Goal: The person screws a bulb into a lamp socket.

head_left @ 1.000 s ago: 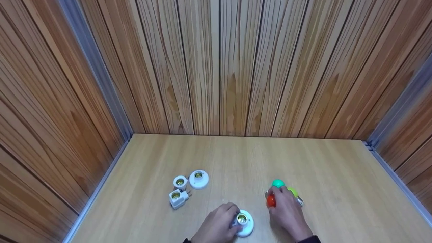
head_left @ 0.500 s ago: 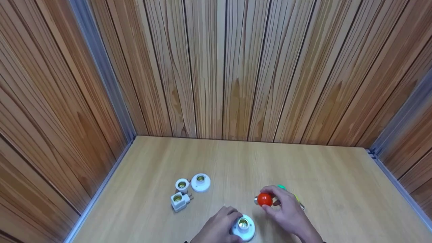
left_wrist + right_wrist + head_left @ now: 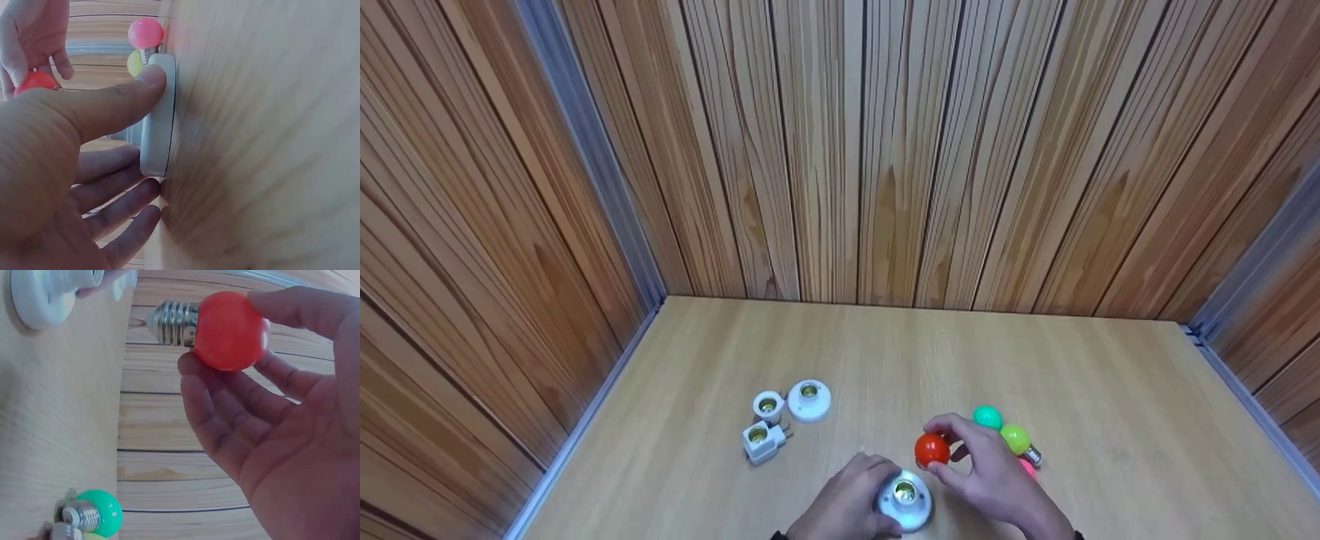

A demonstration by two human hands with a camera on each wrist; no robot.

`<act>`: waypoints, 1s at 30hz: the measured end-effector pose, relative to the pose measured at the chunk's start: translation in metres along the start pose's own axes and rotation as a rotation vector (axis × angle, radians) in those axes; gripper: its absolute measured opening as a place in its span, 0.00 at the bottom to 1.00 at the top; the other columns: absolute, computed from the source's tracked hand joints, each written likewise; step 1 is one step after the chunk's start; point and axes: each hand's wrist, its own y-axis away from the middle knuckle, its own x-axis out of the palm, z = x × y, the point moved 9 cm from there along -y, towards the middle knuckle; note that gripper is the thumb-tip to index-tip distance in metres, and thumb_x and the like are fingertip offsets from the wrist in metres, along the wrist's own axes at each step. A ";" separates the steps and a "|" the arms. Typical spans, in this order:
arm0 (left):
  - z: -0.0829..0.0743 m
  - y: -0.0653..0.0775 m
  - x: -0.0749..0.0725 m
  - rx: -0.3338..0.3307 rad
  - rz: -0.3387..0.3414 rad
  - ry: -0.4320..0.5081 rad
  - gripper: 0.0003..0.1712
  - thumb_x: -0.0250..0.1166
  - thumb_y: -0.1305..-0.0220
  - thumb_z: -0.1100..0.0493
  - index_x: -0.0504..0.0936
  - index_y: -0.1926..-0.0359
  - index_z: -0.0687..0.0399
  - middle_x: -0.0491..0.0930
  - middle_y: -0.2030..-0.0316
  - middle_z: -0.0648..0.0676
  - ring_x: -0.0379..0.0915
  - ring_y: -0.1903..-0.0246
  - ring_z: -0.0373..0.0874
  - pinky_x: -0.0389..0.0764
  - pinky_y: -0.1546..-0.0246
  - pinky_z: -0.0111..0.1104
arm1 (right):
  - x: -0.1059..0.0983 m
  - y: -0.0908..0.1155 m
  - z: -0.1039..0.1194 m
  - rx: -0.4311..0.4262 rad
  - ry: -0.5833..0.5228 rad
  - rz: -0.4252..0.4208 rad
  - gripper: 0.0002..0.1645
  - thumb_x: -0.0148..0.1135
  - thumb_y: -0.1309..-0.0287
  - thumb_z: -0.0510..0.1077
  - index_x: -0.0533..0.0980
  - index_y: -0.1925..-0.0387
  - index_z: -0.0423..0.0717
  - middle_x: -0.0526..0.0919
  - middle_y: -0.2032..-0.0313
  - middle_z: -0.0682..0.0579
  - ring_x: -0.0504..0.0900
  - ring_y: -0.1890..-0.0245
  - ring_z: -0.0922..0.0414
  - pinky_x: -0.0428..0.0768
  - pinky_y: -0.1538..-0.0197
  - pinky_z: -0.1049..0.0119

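The left hand (image 3: 847, 501) grips the near round lamp base (image 3: 913, 513) at its rim, thumb opposing the fingers; the base sits flat on the table (image 3: 915, 360), socket mouth up. The right hand (image 3: 994, 472) pinches the red bulb (image 3: 932, 450) by its globe between thumb and fingertips. The bulb is clear of the table, metal cap downward, between the hands and just beyond the near base.

Beyond the right wrist lie three bulbs: one pink (image 3: 1028, 468), one yellow-green (image 3: 1015, 439), one green (image 3: 988, 417).

Farther left stand three white holders: one square plug-in holder (image 3: 765, 448), one cylindrical holder (image 3: 769, 417), one far round lamp base (image 3: 810, 411). Totals: four bulbs, four holders.
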 end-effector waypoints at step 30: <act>0.010 -0.005 0.003 -0.018 -0.005 0.181 0.35 0.83 0.61 0.53 0.80 0.48 0.30 0.73 0.54 0.36 0.67 0.51 0.36 0.77 0.39 0.37 | 0.050 -0.006 -0.010 0.063 -0.123 0.350 0.21 0.66 0.39 0.53 0.76 0.46 0.57 0.83 0.51 0.61 0.80 0.53 0.62 0.81 0.49 0.72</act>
